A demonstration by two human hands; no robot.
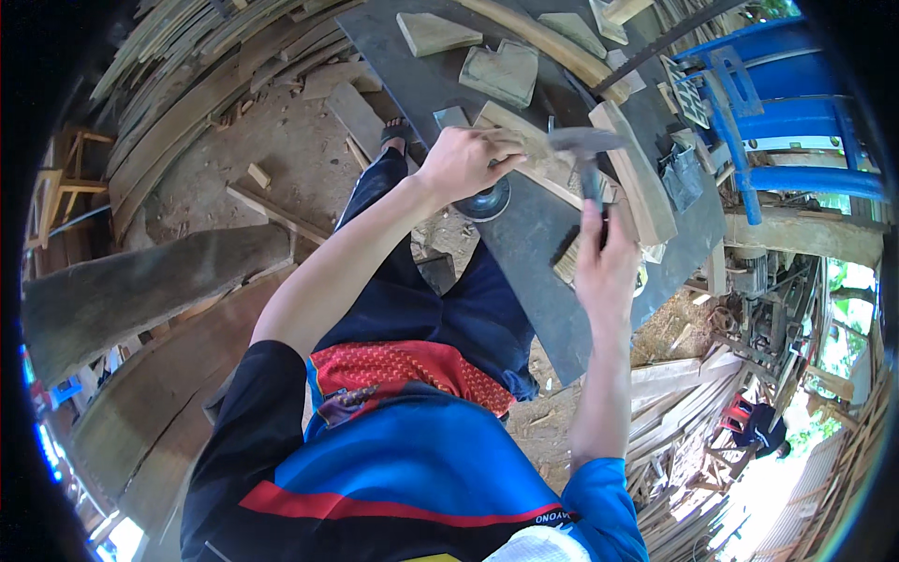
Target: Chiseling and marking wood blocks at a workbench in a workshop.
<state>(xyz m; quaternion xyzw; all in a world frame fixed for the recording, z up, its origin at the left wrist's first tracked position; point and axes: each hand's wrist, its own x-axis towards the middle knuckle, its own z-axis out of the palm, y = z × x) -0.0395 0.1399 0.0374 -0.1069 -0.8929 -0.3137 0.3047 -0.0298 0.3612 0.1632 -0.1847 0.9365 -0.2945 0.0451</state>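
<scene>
My right hand (607,248) grips a hammer (585,140) by its handle, its metal head over a light wooden board (543,183) on the dark metal tabletop (524,281). A thin upright metal piece (551,124) shows beside the head. My left hand (468,164) rests at the board's left end, fingers curled; what they pinch is hidden. A round black object (485,206) lies under that hand. A long wooden block (637,178) stands just right of the hammer, and a brush (567,258) lies beside my right hand.
Wood offcuts (496,73) and a saw-like dark strip (655,56) lie on the table's far part. A blue metal structure (787,89) stands at the right, stacked planks (169,84) and a large slab (150,272) at the left. Another person (760,429) is at the lower right.
</scene>
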